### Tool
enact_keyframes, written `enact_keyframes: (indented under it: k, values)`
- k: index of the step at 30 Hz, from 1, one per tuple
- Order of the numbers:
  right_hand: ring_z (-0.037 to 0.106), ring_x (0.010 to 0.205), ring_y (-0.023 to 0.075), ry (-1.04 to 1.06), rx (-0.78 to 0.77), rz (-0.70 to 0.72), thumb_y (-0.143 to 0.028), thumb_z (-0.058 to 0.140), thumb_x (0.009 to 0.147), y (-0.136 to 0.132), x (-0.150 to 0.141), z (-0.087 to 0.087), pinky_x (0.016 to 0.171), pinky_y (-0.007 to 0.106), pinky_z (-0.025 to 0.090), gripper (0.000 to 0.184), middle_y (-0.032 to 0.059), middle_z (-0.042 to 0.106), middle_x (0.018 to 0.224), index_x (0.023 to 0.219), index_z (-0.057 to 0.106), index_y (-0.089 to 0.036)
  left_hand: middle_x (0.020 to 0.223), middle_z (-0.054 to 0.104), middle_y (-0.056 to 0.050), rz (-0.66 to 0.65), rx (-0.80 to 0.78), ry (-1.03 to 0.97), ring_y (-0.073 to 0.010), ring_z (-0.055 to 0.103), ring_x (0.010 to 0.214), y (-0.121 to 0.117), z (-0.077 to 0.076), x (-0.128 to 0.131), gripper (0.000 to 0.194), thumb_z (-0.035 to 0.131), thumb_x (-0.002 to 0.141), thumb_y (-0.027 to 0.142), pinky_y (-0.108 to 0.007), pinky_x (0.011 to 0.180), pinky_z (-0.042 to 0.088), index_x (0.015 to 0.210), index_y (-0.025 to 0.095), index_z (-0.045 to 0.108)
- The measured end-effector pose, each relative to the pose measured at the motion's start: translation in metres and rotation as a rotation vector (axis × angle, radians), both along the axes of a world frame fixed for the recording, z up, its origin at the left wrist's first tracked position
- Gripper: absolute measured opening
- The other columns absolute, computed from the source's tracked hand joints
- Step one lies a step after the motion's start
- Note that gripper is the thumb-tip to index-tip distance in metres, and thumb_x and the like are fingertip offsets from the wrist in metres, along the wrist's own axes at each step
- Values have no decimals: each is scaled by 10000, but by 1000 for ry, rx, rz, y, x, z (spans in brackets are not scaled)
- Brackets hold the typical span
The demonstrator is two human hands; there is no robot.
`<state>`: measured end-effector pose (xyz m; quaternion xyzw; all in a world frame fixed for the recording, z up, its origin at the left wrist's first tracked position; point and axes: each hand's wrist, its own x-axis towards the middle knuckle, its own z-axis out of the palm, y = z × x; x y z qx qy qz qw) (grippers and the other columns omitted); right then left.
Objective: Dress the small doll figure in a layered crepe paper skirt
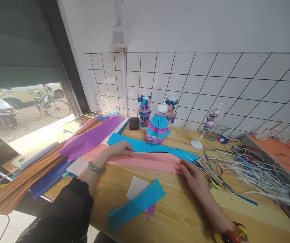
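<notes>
A long pink crepe paper strip (152, 162) stretches across the wooden table between my hands. My left hand (119, 149) grips its upper edge toward the left, fingers curved over it. At the right end my right hand (193, 173) pinches the strip between thumb and fingers. Behind the pink strip lies a wide blue strip (137, 143), partly covered by it. Closer to me, a shorter blue piece (137, 206) rests across a white paper piece (137, 187), with a bit of purple paper (151, 210) showing beneath.
Purple (91, 140), brown (33, 172) and dark blue paper (51, 177) lie at left. Small dress forms in paper outfits, including a tiered dress (158, 128), stand behind, beside a phone (134, 123). Tangled cords (256, 175) and scissors (216, 184) lie at right.
</notes>
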<state>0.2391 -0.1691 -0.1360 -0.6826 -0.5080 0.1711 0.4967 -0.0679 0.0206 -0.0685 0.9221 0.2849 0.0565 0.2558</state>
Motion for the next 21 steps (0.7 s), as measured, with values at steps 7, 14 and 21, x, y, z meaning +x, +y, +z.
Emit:
enact_keyframes:
  k: [7,14,21]
  values:
    - [548,1171,286,78,-33,-116,-506,560,741,3,7,-1,1032,477,369,552,121,636,1218,1160,637,-155,586,546,13,-101,-295,24,-90,400,536,-1,12,-9,333,627,725,488,-234,505,277,661,163,664]
    - [668,886,255,163,-66,-171,-545,511,778,1,0,11,754,391,535,646,161,633,1206,1255,561,-113,537,393,20,-88,-422,13,-84,282,516,12,23,-34,298,656,707,444,-245,483,229,598,169,616]
    - [526,492,164,161,-51,-140,-581,449,826,-7,-7,26,535,326,449,577,61,686,769,1167,601,-141,537,430,30,45,-480,-165,-77,321,533,15,27,-41,301,695,687,432,-225,496,262,592,157,616]
